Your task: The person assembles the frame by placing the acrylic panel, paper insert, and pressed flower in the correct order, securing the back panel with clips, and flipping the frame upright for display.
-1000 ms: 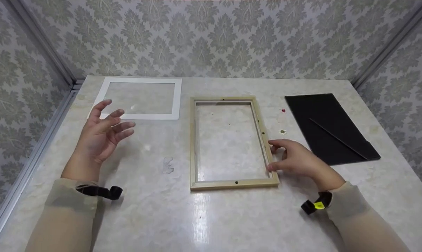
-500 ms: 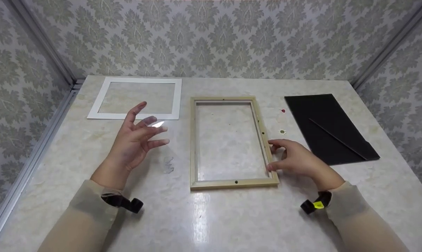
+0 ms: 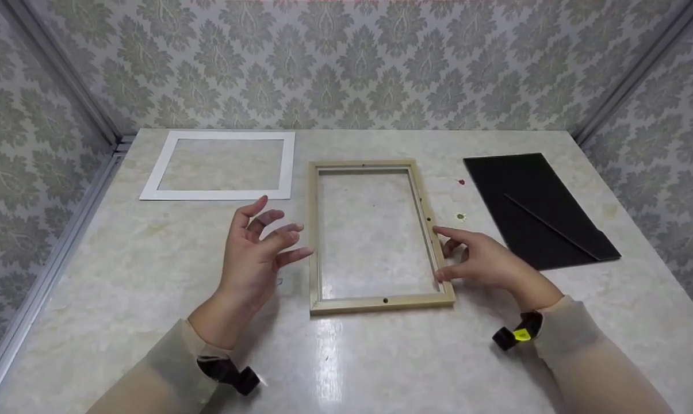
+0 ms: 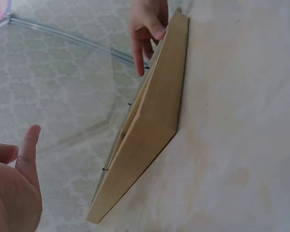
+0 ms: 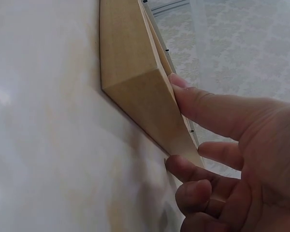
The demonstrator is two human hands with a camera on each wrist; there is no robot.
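A light wooden picture frame [image 3: 383, 301] lies flat on the table, its long sides running away from me. My right hand [image 3: 484, 259] grips its right side near the front corner, and in the right wrist view the thumb [image 5: 208, 108] sits on the upper edge with fingers along the outer side. Just left of the frame, my left hand [image 3: 254, 259] is raised above the table. It pinches a clear sheet [image 4: 87, 82], visible in the left wrist view by its faint edges and barely discernible in the head view.
A white mat [image 3: 231, 194] with a rectangular opening lies at the back left. A black backing board [image 3: 530, 224] with a strut lies at the right. Between board and frame are a small red pressed flower [image 3: 461, 181] and a small daisy-like flower [image 3: 460, 217].
My left hand has moved right and nearer to me, from in front of the white mat to beside the frame's left side. The right hand keeps its grip on the frame.
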